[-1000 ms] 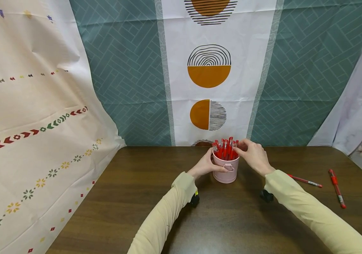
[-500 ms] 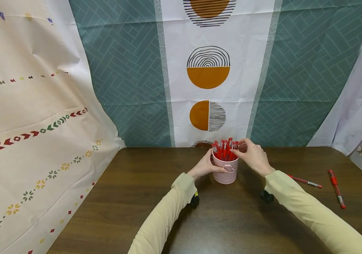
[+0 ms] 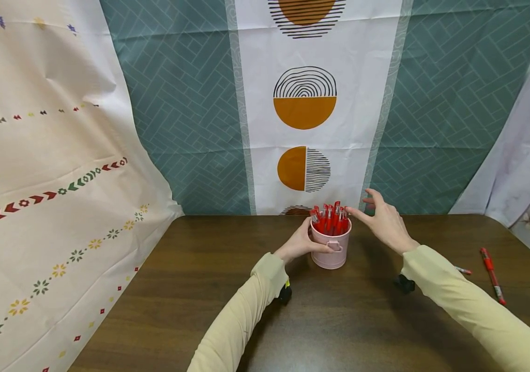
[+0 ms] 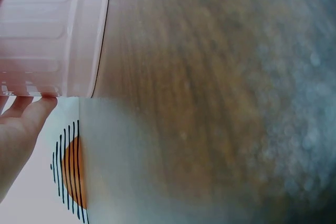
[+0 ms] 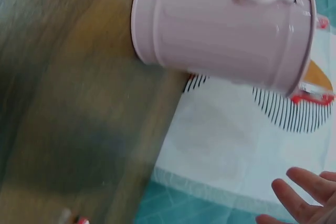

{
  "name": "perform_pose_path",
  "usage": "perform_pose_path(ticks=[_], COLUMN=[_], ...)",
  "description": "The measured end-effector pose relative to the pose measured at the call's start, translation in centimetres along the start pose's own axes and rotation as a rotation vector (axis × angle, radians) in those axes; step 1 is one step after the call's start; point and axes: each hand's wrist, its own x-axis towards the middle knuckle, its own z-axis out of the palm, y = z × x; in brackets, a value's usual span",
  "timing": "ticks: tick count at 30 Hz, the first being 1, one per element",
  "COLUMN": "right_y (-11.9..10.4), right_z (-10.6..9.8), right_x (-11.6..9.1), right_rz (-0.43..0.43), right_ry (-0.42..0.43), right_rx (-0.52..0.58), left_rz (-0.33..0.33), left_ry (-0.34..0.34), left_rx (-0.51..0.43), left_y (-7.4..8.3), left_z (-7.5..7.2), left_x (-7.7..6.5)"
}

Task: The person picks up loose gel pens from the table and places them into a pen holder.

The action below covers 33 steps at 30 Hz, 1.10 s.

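Observation:
A small pink bucket [image 3: 329, 260] stands upright on the table, packed with several red pens [image 3: 331, 221] whose capped ends rise above the rim. My left hand [image 3: 298, 246] grips its left side, thumb across the front near the little handle. In the left wrist view, fingers [image 4: 41, 109] touch the wall of the bucket [image 4: 39, 35]. To the right of the rim is my right hand [image 3: 384, 223], fingers spread and holding nothing; its thumb tip is close to the pens. In the right wrist view that hand [image 5: 312, 200] appears apart from the bucket [image 5: 226, 30].
On the right of the brown table [image 3: 190, 294] lies a red pen [image 3: 494, 279]. Another pen [image 3: 464, 270] lies beside it, mostly hidden behind the right sleeve [image 3: 460, 289]. A patterned cloth [image 3: 311, 134] hangs at the table's back edge, and a pale cloth [image 3: 60, 206] along the left.
My right hand has drawn back to the right from the pens in the bucket, and its fingers have spread. Its sleeve now covers more of one loose pen. The left hand stays put.

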Motion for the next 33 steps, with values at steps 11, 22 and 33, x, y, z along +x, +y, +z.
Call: perform_pose_path(ticks=[11, 22, 33], right_y=[3.1, 6.7, 10.5], right_z=[-3.4, -3.8, -2.7], right_x=[-0.7, -1.7, -3.8], right_rz=[0.064, 0.007, 0.007], right_ry=[-0.085, -0.193, -0.365], right_rx=[-0.027, -0.125, -0.261], left_rz=[0.022, -0.011, -0.008], left_ry=[0.000, 0.000, -0.003], left_rx=[0.004, 0.002, 0.007], left_y=[-0.2, 0.1, 0.0], left_z=[-0.1, -0.1, -0.1], left_x=[0.2, 0.0, 0.0])
